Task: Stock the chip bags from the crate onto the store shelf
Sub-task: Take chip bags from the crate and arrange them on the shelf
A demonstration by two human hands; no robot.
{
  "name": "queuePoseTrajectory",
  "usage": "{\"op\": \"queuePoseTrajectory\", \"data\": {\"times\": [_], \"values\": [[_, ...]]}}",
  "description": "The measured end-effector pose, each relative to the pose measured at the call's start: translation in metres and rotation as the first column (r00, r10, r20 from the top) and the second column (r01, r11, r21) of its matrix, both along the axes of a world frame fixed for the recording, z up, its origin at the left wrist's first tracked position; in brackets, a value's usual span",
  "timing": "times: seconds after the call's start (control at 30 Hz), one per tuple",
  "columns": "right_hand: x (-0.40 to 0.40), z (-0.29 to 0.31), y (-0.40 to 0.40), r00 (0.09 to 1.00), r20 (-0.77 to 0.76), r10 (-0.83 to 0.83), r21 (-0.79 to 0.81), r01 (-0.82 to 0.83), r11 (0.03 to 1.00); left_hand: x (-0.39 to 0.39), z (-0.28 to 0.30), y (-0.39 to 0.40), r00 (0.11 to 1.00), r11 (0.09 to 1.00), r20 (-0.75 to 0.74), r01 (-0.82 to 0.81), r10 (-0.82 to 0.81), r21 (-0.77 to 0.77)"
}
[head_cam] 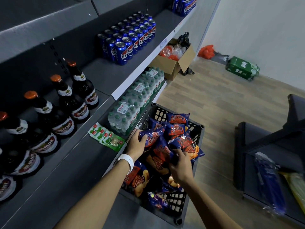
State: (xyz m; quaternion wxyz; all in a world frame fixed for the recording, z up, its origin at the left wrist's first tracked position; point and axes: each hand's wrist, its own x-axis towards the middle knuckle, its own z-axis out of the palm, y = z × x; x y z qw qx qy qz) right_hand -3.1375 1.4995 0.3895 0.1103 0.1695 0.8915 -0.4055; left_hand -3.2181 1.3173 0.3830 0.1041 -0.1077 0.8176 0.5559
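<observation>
1. Setting: a store aisle with wood-look flooring and a pale wall; a grey multi-tier store shelf [92, 164] ran along the person's left side.
2. Black plastic crate [197, 129]: stood on the floor against the shelf edge, directly under both hands, heaped with blue-and-orange chip bags [177, 129].
3. Left hand [136, 143]: fingers curled over the top of one chip bag [151, 137] at the crate's shelf-side edge, gripping it; a white wristband [127, 161] sat on that wrist.
4. Right hand [180, 166]: fingers bent down into the pile, closed on another chip bag [162, 153] near the crate's middle; the exact hold was partly hidden by the hand itself.
5. Progress, as judged: no chip bag was seen on any shelf tier; the crate looked full, so stocking appeared barely begun and nearly all bags remained to be moved.
6. Shelf stock beyond the left hand: green snack packets [105, 135] just beside it, shrink-wrapped water bottles [132, 111] farther on.
7. Upper tiers, above and left of the hands: dark beer bottles [66, 103] and blue cola cans [128, 42].
8. Far floor, well beyond both hands: an open cardboard box [173, 63] and a green carton [241, 67].
</observation>
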Motion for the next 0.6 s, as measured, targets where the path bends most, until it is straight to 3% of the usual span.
{"op": "queuePoseTrajectory", "data": {"times": [0.2, 0.3, 0.5, 0.6], "values": [[0.004, 0.013, 0.012, 0.989, -0.080, 0.127, -0.229, -0.142, 0.963, 0.005, 0.009, -0.022, 0.991, 0.992, 0.091, 0.090, -0.099, 0.093], [-0.008, 0.023, 0.006, 0.993, -0.057, 0.107, -0.417, -0.121, 0.901, 0.012, 0.014, -0.027, 0.980, 0.980, 0.197, -0.004, -0.036, 0.199], [-0.034, 0.050, 0.002, 0.996, -0.019, 0.091, -0.564, -0.086, 0.821, 0.022, 0.025, -0.037, 0.945, 0.890, 0.303, -0.238, 0.120, 0.389], [-0.037, 0.050, -0.002, 0.996, 0.009, 0.086, -0.582, -0.065, 0.811, 0.035, 0.025, -0.038, 0.946, 0.859, 0.324, -0.180, 0.018, 0.479]]}}
